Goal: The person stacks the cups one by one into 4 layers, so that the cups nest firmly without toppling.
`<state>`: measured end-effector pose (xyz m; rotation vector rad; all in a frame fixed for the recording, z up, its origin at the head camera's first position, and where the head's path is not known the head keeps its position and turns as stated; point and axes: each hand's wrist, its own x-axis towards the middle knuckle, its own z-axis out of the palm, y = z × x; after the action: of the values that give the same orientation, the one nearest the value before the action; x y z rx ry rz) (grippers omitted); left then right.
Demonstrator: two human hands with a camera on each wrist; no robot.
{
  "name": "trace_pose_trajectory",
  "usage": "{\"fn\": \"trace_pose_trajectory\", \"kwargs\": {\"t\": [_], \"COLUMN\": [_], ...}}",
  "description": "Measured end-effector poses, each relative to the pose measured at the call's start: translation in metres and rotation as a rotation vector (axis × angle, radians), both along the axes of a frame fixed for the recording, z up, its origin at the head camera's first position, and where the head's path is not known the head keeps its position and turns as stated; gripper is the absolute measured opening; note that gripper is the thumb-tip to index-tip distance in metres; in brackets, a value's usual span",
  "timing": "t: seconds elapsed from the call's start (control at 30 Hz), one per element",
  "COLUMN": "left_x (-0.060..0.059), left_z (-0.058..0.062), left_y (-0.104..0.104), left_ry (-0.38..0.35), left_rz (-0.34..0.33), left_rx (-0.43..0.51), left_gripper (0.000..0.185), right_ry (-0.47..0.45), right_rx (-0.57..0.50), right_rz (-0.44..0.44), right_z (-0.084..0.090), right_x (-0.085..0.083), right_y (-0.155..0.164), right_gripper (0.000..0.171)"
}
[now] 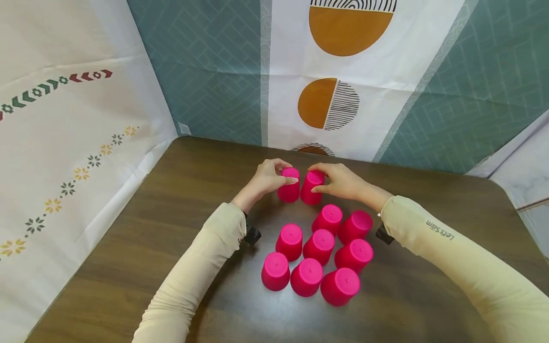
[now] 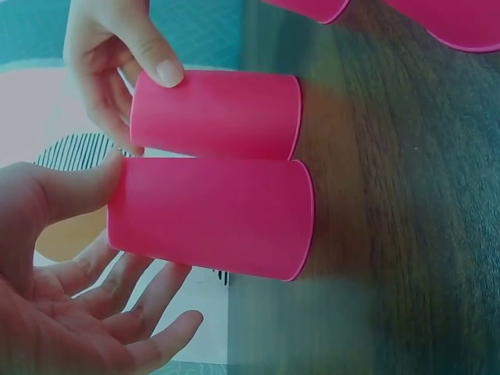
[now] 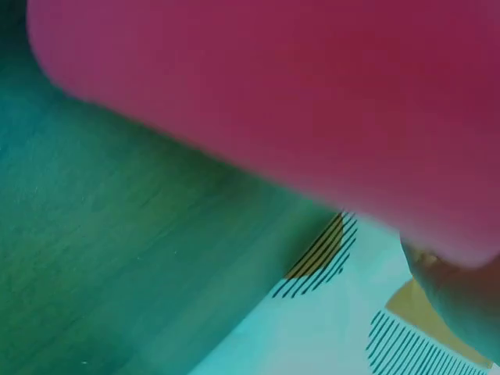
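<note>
Two pink cups stand upside down, side by side, at the far middle of the brown table. My left hand holds the left cup, thumb on its near side and fingers over its top. In the left wrist view the thumb touches that cup, and the other fingers lie loosely spread behind it. My right hand grips the right cup near its top. The right wrist view shows only a blurred pink cup.
Several more pink cups stand upside down in a tight cluster nearer to me, between my forearms. Patterned cloth backdrops wall in the table at the back and on the left. Bare wood lies on both sides of the cluster.
</note>
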<state>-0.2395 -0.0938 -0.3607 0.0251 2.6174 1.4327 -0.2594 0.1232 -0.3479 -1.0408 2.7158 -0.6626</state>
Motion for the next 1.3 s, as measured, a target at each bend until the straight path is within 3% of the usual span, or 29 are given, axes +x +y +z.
{"fn": "trace_pose_trajectory", "kwargs": {"t": [0.2,0.5,0.6,0.73,0.8,0.87,0.97,1.03,1.1,1.2,1.3], "left_x": [0.001,-0.005,-0.005,0.000,0.004,0.008,0.014,0.018,0.023,0.029,0.029], "left_z": [0.002,0.005,0.007,0.010,0.014,0.019,0.028,0.032,0.033,0.033,0.034], "left_y": [0.002,-0.011,-0.012,-0.006,-0.001,0.004,0.012,0.018,0.024,0.033,0.042], "left_ry": [0.032,0.143,0.218,0.307,0.370,0.493,0.703,0.785,0.751,0.579,0.412], "left_rz": [-0.040,-0.309,-0.367,-0.406,-0.409,-0.395,-0.396,-0.440,-0.526,-0.666,-0.758], "left_rx": [-0.030,-0.173,-0.291,-0.439,-0.428,-0.338,-0.187,-0.102,-0.064,-0.087,-0.159], "left_gripper": [0.041,0.044,0.048,0.078,0.091,0.096,0.092,0.087,0.079,0.064,0.052], "right_ry": [0.014,0.026,0.031,-0.024,-0.069,-0.105,-0.108,-0.095,-0.075,-0.066,-0.077], "right_rx": [-0.015,0.032,0.050,0.121,0.150,0.157,0.129,0.113,0.105,0.092,0.061], "right_rz": [-0.031,-0.030,-0.025,-0.034,-0.043,-0.051,-0.059,-0.057,-0.052,-0.054,-0.077], "right_z": [0.002,0.004,0.004,0.006,0.009,0.014,0.022,0.025,0.027,0.027,0.024], "right_x": [0.008,0.013,0.013,0.014,0.016,0.019,0.024,0.027,0.032,0.040,0.050], "right_y": [0.000,-0.002,-0.002,0.004,0.008,0.014,0.022,0.028,0.034,0.045,0.060], "right_gripper": [0.059,0.061,0.061,0.071,0.077,0.080,0.078,0.075,0.074,0.072,0.071]}}
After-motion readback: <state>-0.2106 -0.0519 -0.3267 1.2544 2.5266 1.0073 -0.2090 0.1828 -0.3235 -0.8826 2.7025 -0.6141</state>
